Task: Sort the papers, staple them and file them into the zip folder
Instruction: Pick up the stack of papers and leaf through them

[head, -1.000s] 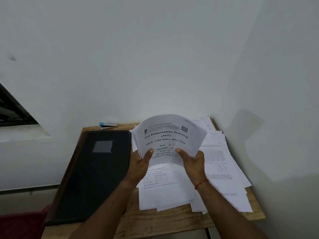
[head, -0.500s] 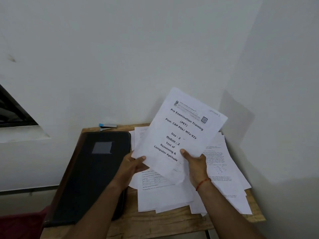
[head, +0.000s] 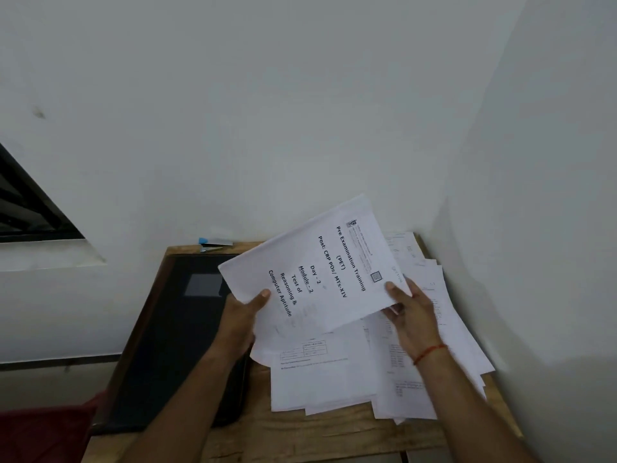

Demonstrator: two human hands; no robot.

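Left hand (head: 243, 315): clamped on the near left edge of the held sheaf, thumb on the printed face, fingers hidden behind.
Right hand (head: 412, 315): pinching the sheaf's opposite corner, thumb on top, fingers curled beneath; a red thread (head: 429, 353) circles the wrist.
Held sheaf (head: 317, 269): white sheets raised between the two hands, turned so the print runs down towards the left hand; the cover reads "Pre Examination Training (PET)". How many sheets it holds cannot be told.
Loose papers (head: 334, 379): an untidy spread lying flat under both hands and fanning out beyond the right hand.
Zip folder (head: 180, 345): dark, lying flat just outside the left hand and partly under that forearm, with a pale label patch (head: 203, 285) on its cover. It looks closed and its contents are hidden; whether the zip is drawn cannot be told.
Stapler (head: 215, 243): blue-ended, beyond the left hand, at the far edge past the folder, against the wall.
Table (head: 317, 436): bare wood showing nearer than both hands; it carries the folder, papers and stapler.
Red cloth (head: 43, 432): low, well outside the left forearm.
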